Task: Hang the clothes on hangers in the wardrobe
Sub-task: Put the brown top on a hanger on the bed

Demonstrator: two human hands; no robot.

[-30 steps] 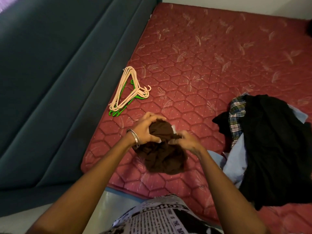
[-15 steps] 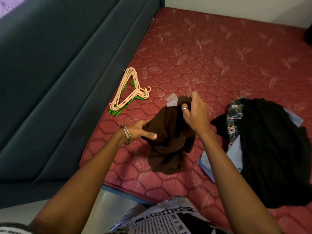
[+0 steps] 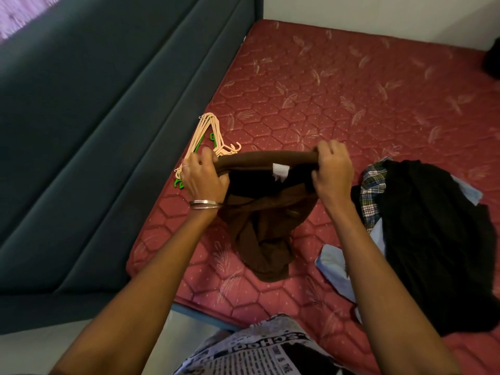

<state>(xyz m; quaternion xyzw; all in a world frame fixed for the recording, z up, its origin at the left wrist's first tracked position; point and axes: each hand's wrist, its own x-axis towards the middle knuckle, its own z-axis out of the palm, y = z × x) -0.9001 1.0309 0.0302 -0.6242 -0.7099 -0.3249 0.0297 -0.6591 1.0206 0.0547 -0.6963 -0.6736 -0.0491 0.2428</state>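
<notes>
Behind left hand: hangers partly hidden, count unclear.

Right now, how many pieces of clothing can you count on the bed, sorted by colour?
Brown garment, held up by left hand and right hand: 1
Black garment: 1
Plaid garment: 1
Light blue garment: 1
Total: 4 visible; the pile may hide more.

Dim, warm indoor light; soft shadows, no glare; wide-angle bending at the edges; slight blur throughout; the black clothes pile loses detail.
</notes>
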